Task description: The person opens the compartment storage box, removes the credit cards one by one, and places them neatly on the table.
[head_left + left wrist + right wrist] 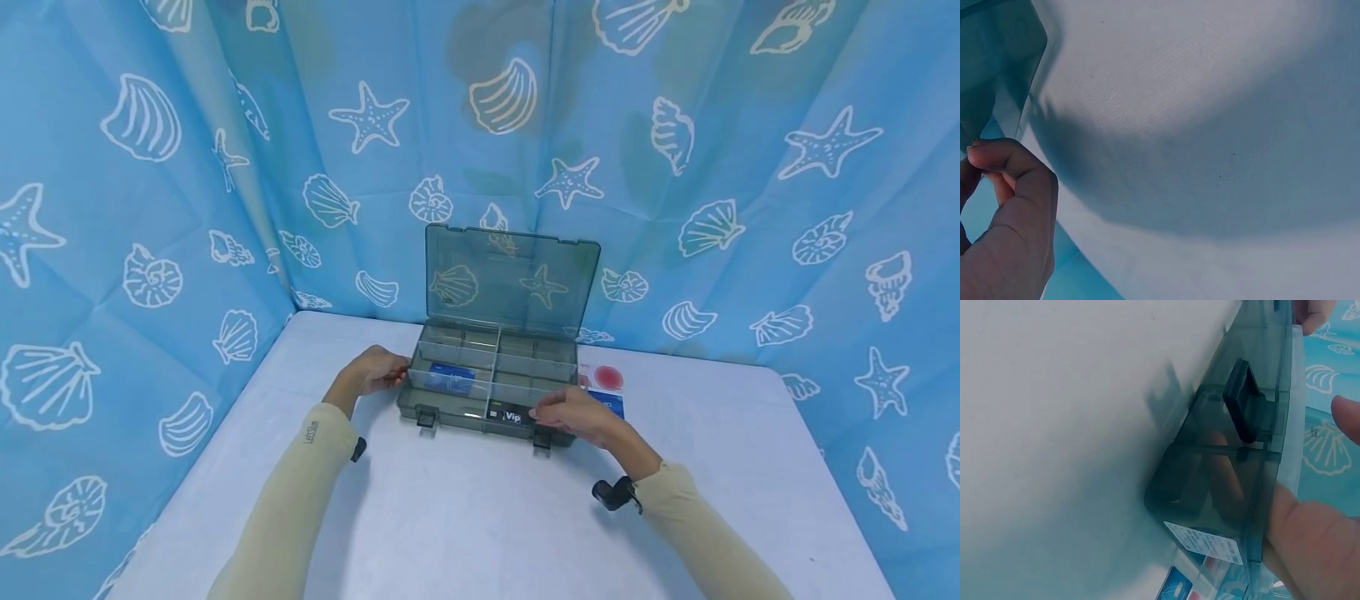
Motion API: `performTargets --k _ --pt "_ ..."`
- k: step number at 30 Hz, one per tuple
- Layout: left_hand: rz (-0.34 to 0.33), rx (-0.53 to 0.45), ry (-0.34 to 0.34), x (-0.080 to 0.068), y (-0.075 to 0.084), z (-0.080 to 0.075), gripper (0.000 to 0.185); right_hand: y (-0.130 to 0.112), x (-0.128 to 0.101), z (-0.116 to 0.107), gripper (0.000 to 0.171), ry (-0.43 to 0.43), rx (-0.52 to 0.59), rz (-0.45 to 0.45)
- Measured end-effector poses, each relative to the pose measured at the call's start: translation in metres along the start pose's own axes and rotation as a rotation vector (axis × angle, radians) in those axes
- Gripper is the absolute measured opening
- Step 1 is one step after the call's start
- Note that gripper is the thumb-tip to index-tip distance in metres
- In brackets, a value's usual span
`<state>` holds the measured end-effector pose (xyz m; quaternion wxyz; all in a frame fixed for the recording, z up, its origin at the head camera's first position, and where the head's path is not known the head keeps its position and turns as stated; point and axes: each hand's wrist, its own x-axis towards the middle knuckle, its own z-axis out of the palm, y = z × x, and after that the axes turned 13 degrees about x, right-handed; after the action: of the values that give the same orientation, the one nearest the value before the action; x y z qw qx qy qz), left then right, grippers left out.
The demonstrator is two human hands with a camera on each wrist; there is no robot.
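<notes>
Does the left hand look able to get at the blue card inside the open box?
Probably yes: the lid stands open, the blue card lies uncovered, and the left hand rests at that side of the box.

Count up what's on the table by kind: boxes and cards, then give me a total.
Boxes: 1, the open organizer box, left hand and right hand on it
Cards in the box: 2, a blue card and a black Vip card
Cards beside the box: 2, a red-dot card and a second blue card
Total: 5

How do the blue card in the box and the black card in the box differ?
The blue card lies in a middle compartment on the left; the black card sits in the front row, at the right hand. The black card reads "Vip"; the blue card's print is too small to read. Both are inside the open box.
</notes>
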<state>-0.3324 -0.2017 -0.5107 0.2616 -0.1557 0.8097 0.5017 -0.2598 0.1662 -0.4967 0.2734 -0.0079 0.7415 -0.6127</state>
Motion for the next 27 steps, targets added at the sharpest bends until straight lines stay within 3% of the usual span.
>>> performTargets --k 6,13,16,27 --pt "-0.005 0.002 -0.004 -0.002 0.001 0.001 0.024 0.000 0.001 0.004 0.046 0.029 0.137 0.036" --pt "-0.022 0.009 0.004 -0.004 0.002 0.001 0.023 0.001 0.003 0.005 0.037 0.047 0.218 0.042" --pt "-0.014 0.009 0.002 -0.003 0.002 0.001 0.023 0.002 0.003 0.006 0.035 0.066 0.212 0.047" --pt "-0.006 -0.007 0.007 0.000 0.000 0.000 0.022 0.005 0.005 0.013 0.034 0.148 0.011 -0.003"
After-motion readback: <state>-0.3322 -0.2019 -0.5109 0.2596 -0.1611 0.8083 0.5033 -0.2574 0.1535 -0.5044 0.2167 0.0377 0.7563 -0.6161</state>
